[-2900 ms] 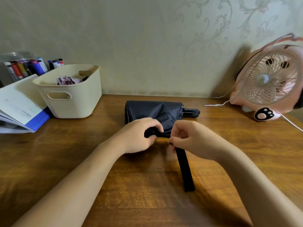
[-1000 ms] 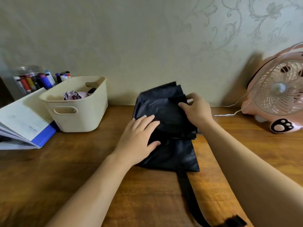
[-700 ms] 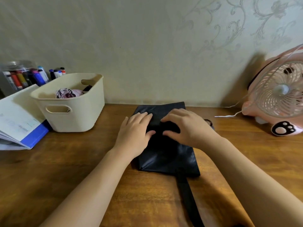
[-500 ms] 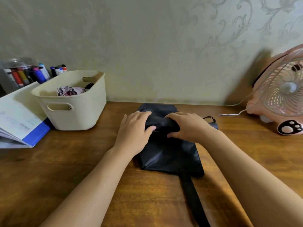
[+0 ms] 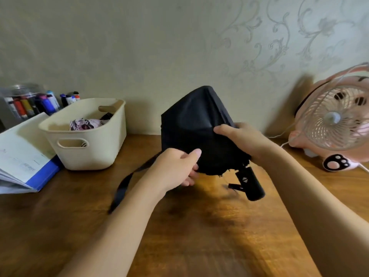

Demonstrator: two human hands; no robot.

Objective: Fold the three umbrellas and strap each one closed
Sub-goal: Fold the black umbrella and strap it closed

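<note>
Fabric on the umbrella (image 5: 195,132) looks light, floppy and slick — left hand (image 5: 173,168) and right hand (image 5: 239,140) both clutch the bundle — the stiff handle (image 5: 250,182) seems the surer hold.

The fingers of the right hand (image 5: 239,140) are hidden behind the fabric of the black umbrella (image 5: 195,132), with only the thumb showing, and some fingertips of the left hand (image 5: 175,168) tuck out of sight under its lower edge. The strap (image 5: 123,186) is smeared by blur, its upper end lost behind the left hand. The pink fan (image 5: 335,124) is cut by the right edge and the booklet (image 5: 22,156) by the left, its print too small to read. The basket (image 5: 99,148) wall hides most of a pinkish patterned fabric (image 5: 85,123), and the dark thing (image 5: 105,116) beside it cannot be told
</note>
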